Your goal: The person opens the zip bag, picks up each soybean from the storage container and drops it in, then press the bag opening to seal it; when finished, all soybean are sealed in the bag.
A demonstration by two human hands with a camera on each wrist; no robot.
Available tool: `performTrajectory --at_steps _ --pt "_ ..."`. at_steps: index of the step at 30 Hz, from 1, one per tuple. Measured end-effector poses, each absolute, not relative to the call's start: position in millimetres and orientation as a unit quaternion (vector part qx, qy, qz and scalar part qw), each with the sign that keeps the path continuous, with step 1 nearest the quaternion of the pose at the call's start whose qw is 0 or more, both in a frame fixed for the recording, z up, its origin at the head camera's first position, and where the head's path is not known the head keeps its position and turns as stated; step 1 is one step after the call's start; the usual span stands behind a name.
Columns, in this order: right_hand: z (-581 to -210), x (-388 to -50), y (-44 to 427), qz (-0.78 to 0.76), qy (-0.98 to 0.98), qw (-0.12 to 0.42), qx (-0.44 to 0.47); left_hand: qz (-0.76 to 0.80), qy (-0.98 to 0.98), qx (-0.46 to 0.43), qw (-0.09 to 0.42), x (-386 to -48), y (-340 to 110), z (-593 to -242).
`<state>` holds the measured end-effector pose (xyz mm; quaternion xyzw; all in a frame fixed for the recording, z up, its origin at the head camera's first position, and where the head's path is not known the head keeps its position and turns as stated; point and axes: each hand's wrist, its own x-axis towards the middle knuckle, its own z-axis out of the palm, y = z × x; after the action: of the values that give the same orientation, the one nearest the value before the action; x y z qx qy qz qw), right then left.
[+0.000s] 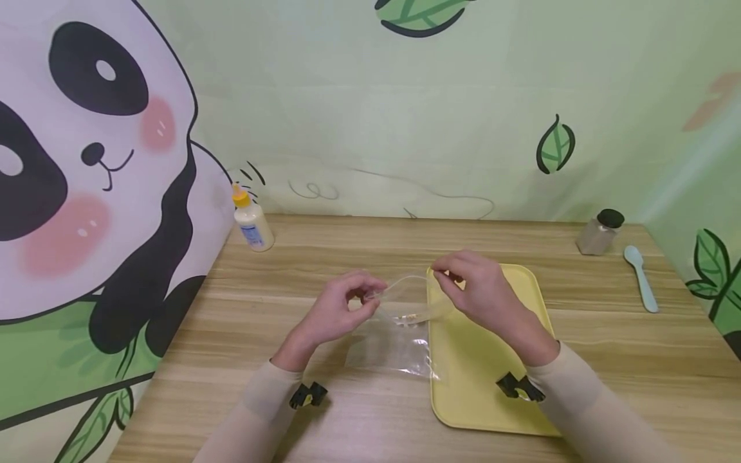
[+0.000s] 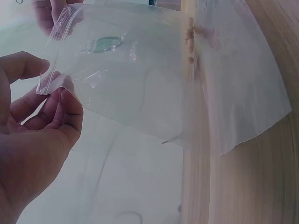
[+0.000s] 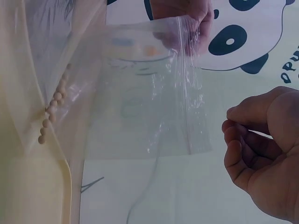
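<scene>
A clear zip bag (image 2: 135, 88) stands upright between the hands, its zip strip at the top. Small round tan pieces, like beans (image 3: 56, 98), lie in a row along its bottom. My left hand (image 1: 344, 308) pinches the bag's left top corner. Near the other top corner is my right hand (image 1: 477, 289), its fingers curled and thumb tip against them. In the right wrist view, a gap separates those right fingertips (image 3: 229, 123) from the bag. Clear plastic film (image 1: 388, 350) lies flat on the near side; I cannot tell whether it belongs to the same bag.
A yellow tray (image 1: 492, 399) lies under the right forearm on the wooden table (image 1: 231, 386). Behind, to the left, stands a bottle with a yellow cap (image 1: 255, 228). A black-lidded jar (image 1: 599, 235) and a pale blue spoon (image 1: 642, 283) are at the right. A printed wall backdrop rises behind.
</scene>
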<state>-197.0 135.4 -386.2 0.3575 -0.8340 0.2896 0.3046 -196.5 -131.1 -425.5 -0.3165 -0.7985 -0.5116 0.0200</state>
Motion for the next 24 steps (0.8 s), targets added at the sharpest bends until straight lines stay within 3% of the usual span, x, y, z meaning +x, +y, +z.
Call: performTrajectory --at_steps 24 --pt "-390 -192 130 0.310 -0.831 0.282 0.366 -0.510 -0.799 -0.319 0.024 -196 -131 -425"
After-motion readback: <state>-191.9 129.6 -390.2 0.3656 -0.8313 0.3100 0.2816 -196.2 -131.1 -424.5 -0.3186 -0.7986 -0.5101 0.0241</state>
